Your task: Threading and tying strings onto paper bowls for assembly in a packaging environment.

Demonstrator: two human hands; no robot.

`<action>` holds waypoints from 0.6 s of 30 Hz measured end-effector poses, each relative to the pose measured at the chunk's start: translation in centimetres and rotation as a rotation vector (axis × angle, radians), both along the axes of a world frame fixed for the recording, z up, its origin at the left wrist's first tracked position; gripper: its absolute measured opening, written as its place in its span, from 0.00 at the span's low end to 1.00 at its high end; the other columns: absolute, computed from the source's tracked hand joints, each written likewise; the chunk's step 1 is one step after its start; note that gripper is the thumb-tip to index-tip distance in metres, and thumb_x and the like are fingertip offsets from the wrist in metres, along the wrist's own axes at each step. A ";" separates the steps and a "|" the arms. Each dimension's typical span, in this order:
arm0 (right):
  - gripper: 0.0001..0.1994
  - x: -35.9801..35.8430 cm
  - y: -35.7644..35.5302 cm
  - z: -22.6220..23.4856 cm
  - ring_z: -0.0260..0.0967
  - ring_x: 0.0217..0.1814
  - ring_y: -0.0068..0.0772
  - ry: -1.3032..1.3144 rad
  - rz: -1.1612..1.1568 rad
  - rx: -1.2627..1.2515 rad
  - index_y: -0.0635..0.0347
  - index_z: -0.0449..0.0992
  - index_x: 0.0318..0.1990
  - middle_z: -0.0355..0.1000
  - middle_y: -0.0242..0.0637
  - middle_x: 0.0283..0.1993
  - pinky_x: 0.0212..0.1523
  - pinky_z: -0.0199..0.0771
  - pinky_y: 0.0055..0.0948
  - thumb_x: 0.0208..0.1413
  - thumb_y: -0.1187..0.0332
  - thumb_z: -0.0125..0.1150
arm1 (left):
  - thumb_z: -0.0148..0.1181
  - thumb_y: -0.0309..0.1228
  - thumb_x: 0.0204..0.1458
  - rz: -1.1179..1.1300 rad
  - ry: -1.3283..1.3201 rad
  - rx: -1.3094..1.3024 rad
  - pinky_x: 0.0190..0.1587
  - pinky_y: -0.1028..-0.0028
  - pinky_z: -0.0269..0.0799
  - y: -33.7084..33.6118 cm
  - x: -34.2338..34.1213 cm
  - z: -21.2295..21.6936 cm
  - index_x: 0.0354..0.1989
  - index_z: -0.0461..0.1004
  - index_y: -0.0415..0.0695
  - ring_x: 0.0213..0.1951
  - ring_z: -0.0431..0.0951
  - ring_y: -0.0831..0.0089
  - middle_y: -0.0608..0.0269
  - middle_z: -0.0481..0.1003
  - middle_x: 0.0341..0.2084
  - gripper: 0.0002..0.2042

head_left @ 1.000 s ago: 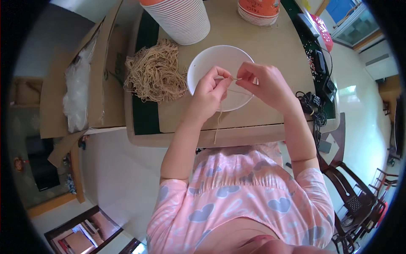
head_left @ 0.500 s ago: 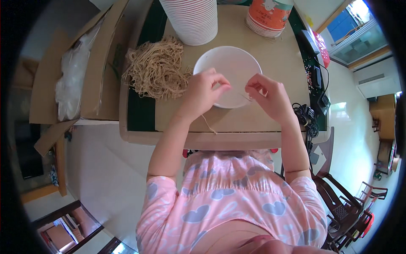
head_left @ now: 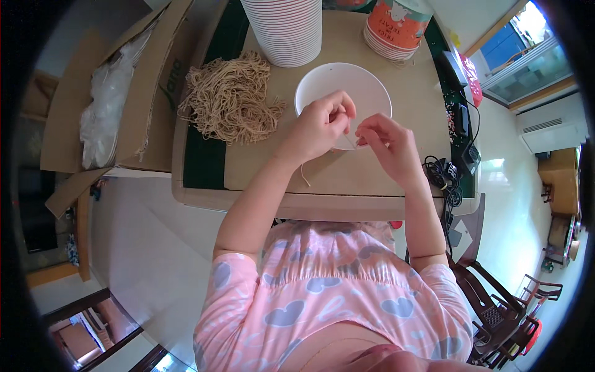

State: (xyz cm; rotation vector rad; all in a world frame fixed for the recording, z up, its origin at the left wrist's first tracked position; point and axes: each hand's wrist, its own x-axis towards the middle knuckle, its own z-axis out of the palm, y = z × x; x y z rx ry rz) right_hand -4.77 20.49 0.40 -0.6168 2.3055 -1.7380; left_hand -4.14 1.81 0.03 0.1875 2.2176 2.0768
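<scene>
A white paper tub (head_left: 334, 74), round and open at the top, stands on the table in front of me. Over its near rim, my left hand (head_left: 322, 124) is closed in a pinch on a thin beige string (head_left: 304, 176), whose loose tail dangles below the palm. Beside it, my right hand (head_left: 389, 146) pinches with thumb and forefinger at a fine strand between the two hands. Its fingertips partly hide the strand. A tangled heap of beige strings (head_left: 229, 99) lies to the left of the tub.
Behind the heap rises a tall stack of white tubs (head_left: 285, 34). Orange printed tubs (head_left: 396, 28) are stacked at the back right. An opened cardboard box (head_left: 149, 93) stands left of the table. Black cables (head_left: 446, 177) lie along the right edge.
My left hand has moved right and slightly up, nearer to my right hand, with the string still in it. In the picture, the tub sits slightly farther right and higher.
</scene>
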 end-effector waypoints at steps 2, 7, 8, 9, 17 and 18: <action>0.03 -0.2 0.2 -0.2 0.76 0.33 0.24 0.000 0.006 -0.027 0.68 0.71 0.37 0.76 0.38 0.32 0.36 0.76 0.22 0.59 0.77 0.54 | 0.48 0.21 0.55 -0.140 0.057 -0.126 0.25 0.80 0.59 -0.4 0.1 0.3 0.33 0.66 0.40 0.23 0.63 0.84 0.72 0.66 0.20 0.02; 0.03 -1.1 0.3 -0.6 0.76 0.34 0.23 -0.001 0.016 -0.095 0.68 0.71 0.38 0.75 0.37 0.31 0.35 0.76 0.22 0.59 0.78 0.54 | 0.55 0.22 0.51 -0.187 0.039 -0.342 0.27 0.78 0.62 -0.6 0.9 2.2 0.29 0.70 0.38 0.23 0.64 0.83 0.70 0.67 0.19 0.01; 0.03 -1.3 0.5 -0.4 0.75 0.33 0.23 -0.037 0.023 -0.078 0.68 0.71 0.38 0.74 0.37 0.31 0.34 0.75 0.22 0.58 0.78 0.54 | 0.57 0.23 0.50 -0.193 0.057 -0.343 0.28 0.77 0.64 -0.5 1.1 2.4 0.29 0.71 0.38 0.23 0.66 0.82 0.69 0.67 0.19 0.02; 0.03 -1.5 0.6 -0.2 0.75 0.32 0.22 -0.073 0.030 -0.061 0.68 0.71 0.38 0.74 0.36 0.31 0.33 0.75 0.22 0.58 0.78 0.54 | 0.57 0.23 0.50 -0.195 0.057 -0.343 0.28 0.77 0.64 -0.5 1.1 2.7 0.29 0.71 0.38 0.23 0.66 0.82 0.69 0.67 0.19 0.02; 0.03 -2.2 0.7 -0.6 0.73 0.32 0.21 0.025 0.089 -0.013 0.68 0.72 0.38 0.74 0.35 0.31 0.34 0.73 0.21 0.57 0.78 0.55 | 0.56 0.23 0.54 -0.132 0.039 -0.308 0.31 0.76 0.67 -0.4 0.8 1.4 0.31 0.70 0.37 0.25 0.70 0.79 0.63 0.71 0.20 0.03; 0.03 -2.1 0.8 -0.6 0.74 0.33 0.21 0.001 0.081 -0.007 0.68 0.72 0.38 0.74 0.34 0.31 0.35 0.74 0.21 0.57 0.78 0.55 | 0.56 0.23 0.54 -0.132 0.039 -0.306 0.31 0.76 0.67 -0.3 0.8 1.4 0.31 0.70 0.37 0.25 0.70 0.79 0.63 0.71 0.20 0.03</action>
